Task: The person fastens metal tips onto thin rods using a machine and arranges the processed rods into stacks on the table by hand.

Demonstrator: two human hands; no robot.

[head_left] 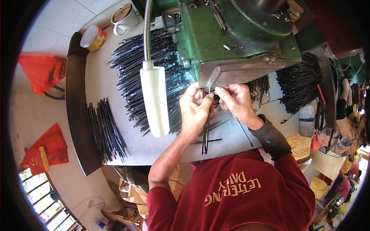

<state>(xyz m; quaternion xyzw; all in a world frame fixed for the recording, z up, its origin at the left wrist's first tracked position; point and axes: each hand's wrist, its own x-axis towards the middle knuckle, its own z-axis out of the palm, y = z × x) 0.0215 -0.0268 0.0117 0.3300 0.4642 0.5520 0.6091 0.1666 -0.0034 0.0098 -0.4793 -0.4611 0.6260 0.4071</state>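
Both my hands are raised to the lower front of a green machine [239, 46]. My left hand [195, 109] is closed, thumb against fingers, on thin black strips [205, 142] that hang down past the table's front edge. My right hand [239, 103] is pinched close beside it, thumb and forefinger together by the strips' upper ends. What sits between those fingertips is too small to make out. Below the right hand a single thin black strip [245, 133] slants across the tabletop. The machine's underside hides part of the fingertips' work.
A white lamp [155, 100] on a bendable neck hangs left of my hands, over a large pile of black strips [135, 73]. A smaller bundle [106, 131] lies at left, another pile [300, 82] at right. A mug [125, 19] and a jar [93, 38] stand behind. People sit far right.
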